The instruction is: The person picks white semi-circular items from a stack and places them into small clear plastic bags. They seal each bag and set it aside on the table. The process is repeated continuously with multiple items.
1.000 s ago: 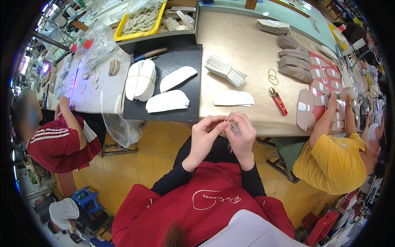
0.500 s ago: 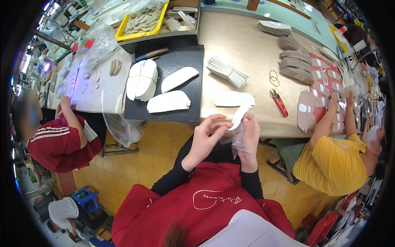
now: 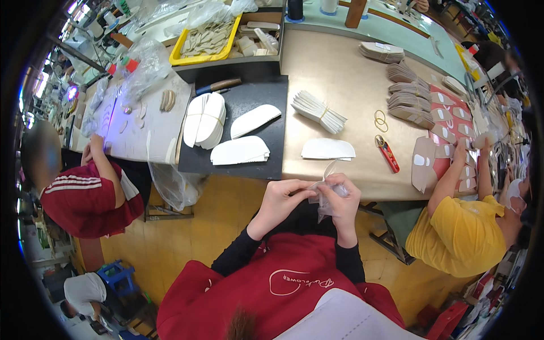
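Note:
Just off the table's front edge, my left hand (image 3: pixel 281 203) and my right hand (image 3: pixel 343 205) meet in a pinch on crumpled clear plastic film (image 3: pixel 323 211). A thin pale strip (image 3: pixel 328 170) sticks up between the fingertips, seen nearly edge-on; its lower end is hidden by the fingers. Right beyond my hands lies a stack of white rounded pieces (image 3: pixel 328 149) on the tan table. Behind it is a fanned bundle of white pieces (image 3: pixel 319 111) held with a rubber band.
A black mat (image 3: pixel 258 93) carries more white stacks (image 3: pixel 204 122) and a wooden-handled tool (image 3: pixel 218 86). To the right lie a red cutter (image 3: pixel 387 154), rubber bands (image 3: pixel 380 121) and brown bundles (image 3: pixel 409 96). Co-workers sit at both sides; a yellow tray (image 3: pixel 204 42) stands behind.
The white strip, broad and flat towards me before, is now turned edge-on and lower between my fingers. My hands have drawn closer together around the plastic, and the whole view has shifted slightly.

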The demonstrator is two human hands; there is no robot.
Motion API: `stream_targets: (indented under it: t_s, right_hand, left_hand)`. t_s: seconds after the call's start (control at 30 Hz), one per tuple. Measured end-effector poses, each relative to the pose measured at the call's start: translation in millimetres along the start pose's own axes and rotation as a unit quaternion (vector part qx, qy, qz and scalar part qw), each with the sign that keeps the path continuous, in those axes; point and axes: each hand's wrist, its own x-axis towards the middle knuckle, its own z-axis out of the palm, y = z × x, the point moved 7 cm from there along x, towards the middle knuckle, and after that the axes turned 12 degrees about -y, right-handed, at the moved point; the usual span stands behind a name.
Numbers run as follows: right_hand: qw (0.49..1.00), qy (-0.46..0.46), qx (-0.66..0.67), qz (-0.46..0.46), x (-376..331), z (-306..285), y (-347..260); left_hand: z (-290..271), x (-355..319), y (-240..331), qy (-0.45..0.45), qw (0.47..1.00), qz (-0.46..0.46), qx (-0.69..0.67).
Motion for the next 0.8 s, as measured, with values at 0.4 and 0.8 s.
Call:
stream_targets:
  t_s: [0.4,0.8]
  right_hand:
    - [0.991,-0.061,-0.106,-0.056,3,1,-12]
    - [0.984,0.073,-0.085,-0.137,-36,-41,-12]
  left_hand:
    - [11,12,-38,-0.002,0.995,-0.028,-0.092]
    - [71,38,-24,-0.125,0.977,-0.070,-0.161]
